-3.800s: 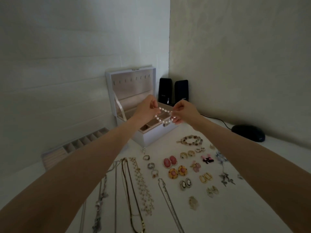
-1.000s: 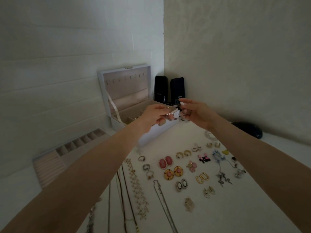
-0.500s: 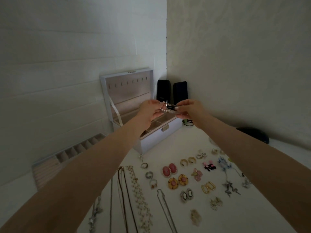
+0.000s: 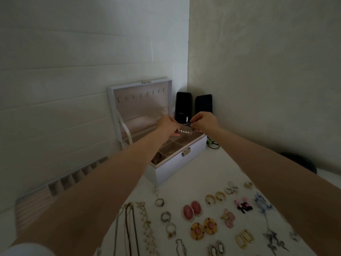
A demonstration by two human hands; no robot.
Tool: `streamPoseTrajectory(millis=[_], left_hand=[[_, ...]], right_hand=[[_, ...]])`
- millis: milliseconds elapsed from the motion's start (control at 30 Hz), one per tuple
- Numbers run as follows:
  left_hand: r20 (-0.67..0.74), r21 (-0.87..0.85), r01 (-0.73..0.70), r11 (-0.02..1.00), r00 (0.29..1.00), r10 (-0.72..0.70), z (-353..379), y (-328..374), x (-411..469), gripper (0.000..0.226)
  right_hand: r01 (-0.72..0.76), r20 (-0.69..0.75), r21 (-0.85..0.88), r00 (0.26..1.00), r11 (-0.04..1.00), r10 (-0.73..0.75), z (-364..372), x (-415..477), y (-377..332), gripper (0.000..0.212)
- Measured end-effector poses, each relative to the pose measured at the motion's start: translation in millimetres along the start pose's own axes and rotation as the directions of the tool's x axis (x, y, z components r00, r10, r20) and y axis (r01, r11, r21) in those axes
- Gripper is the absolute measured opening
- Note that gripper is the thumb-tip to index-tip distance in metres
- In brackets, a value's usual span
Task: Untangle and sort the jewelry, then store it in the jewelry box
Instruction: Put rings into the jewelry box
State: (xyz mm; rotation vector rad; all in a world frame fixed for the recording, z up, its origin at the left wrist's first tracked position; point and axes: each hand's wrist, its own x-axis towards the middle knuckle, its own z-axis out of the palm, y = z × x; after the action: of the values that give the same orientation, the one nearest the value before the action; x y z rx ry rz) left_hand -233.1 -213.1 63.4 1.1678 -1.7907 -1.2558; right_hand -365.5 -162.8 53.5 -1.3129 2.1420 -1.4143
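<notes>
A short pearl bracelet (image 4: 185, 132) is stretched between my two hands, just above the back compartments of the open white jewelry box (image 4: 177, 162). My left hand (image 4: 167, 125) pinches its left end, and my right hand (image 4: 202, 121) pinches the right end near a dark clasp. The box lid (image 4: 141, 104) stands upright with a row of hooks inside. On the white table below lie rings (image 4: 165, 216), several pairs of earrings (image 4: 191, 209) and long necklaces (image 4: 145, 226) in rows.
A removable tray with ring rolls and small cells (image 4: 55, 189) lies left of the box by the wall. Two black speakers (image 4: 192, 106) stand in the corner behind the box, with a cable beside them. A dark rounded object (image 4: 302, 163) sits at the right.
Both hands have carried the pearl bracelet down and back over the box's rear compartments. The beaded bracelet that lay on the table 3.8 s ago is gone from view.
</notes>
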Motion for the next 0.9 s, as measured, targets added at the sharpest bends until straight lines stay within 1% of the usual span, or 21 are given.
streamPoseTrajectory(millis=[33, 100, 200, 233, 300, 367, 433, 467, 567, 633, 700, 767, 833, 900], left_hand=[[0.017, 0.003, 0.013, 1.000, 1.000, -0.013, 3, -2, 4, 0.021], [0.037, 0.037, 0.021, 0.999, 0.999, -0.023, 6, -5, 8, 0.014], [0.054, 0.238, -0.053, 0.970, 0.998, 0.041, 9, -9, 15, 0.013], [0.038, 0.296, -0.061, 0.953, 0.998, 0.052, 9, -9, 13, 0.015], [0.016, 0.361, -0.091, 0.928, 0.996, 0.091, 8, -8, 7, 0.020], [0.028, 0.398, -0.132, 0.908, 0.991, 0.133, 8, -6, 1, 0.016], [0.070, 0.435, -0.199, 0.878, 0.980, 0.187, 9, -2, -7, 0.008], [0.085, 0.451, -0.232, 0.862, 0.972, 0.217, 10, -1, -12, 0.010], [0.152, 0.474, -0.356, 0.805, 0.934, 0.324, 17, 7, -33, 0.016], [0.205, 0.440, -0.411, 0.798, 0.912, 0.356, 26, 9, -48, 0.017], [0.260, 0.357, -0.437, 0.826, 0.895, 0.362, 38, 7, -62, 0.014], [0.317, 0.313, -0.457, 0.833, 0.877, 0.362, 50, 4, -74, 0.014], [0.388, 0.326, -0.499, 0.803, 0.845, 0.367, 60, 0, -83, 0.014], [0.447, 0.364, -0.536, 0.762, 0.818, 0.362, 68, -2, -90, 0.013]], right_hand=[[0.016, -0.006, -0.037, 1.000, 0.999, -0.016, 1, 3, 2, 0.014], [0.036, 0.006, -0.092, 0.999, 0.995, -0.036, 2, 9, 5, 0.018], [0.075, 0.061, -0.261, 0.996, 0.963, -0.061, 2, 13, 10, 0.026], [0.083, 0.065, -0.293, 0.996, 0.953, -0.067, 1, 13, 11, 0.025], [0.086, 0.056, -0.298, 0.996, 0.951, -0.073, -4, 11, 15, 0.022], [0.079, 0.062, -0.272, 0.996, 0.959, -0.065, -11, 5, 17, 0.019], [0.084, 0.068, -0.250, 0.995, 0.965, -0.069, -18, -3, 17, 0.016], [0.090, 0.073, -0.257, 0.995, 0.962, -0.073, -22, -9, 16, 0.016], [0.118, 0.080, -0.327, 0.992, 0.938, -0.097, -35, -28, 13, 0.020], [0.122, 0.100, -0.398, 0.991, 0.909, -0.089, -48, -45, 12, 0.020], [0.123, 0.138, -0.479, 0.988, 0.869, -0.063, -63, -60, 14, 0.021], [0.081, 0.162, -0.535, 0.987, 0.841, 0.008, -78, -70, 24, 0.021], [0.007, 0.157, -0.620, 0.981, 0.785, 0.115, -89, -77, 37, 0.029], [-0.036, 0.152, -0.728, 0.965, 0.685, 0.212, -96, -85, 47, 0.040]])
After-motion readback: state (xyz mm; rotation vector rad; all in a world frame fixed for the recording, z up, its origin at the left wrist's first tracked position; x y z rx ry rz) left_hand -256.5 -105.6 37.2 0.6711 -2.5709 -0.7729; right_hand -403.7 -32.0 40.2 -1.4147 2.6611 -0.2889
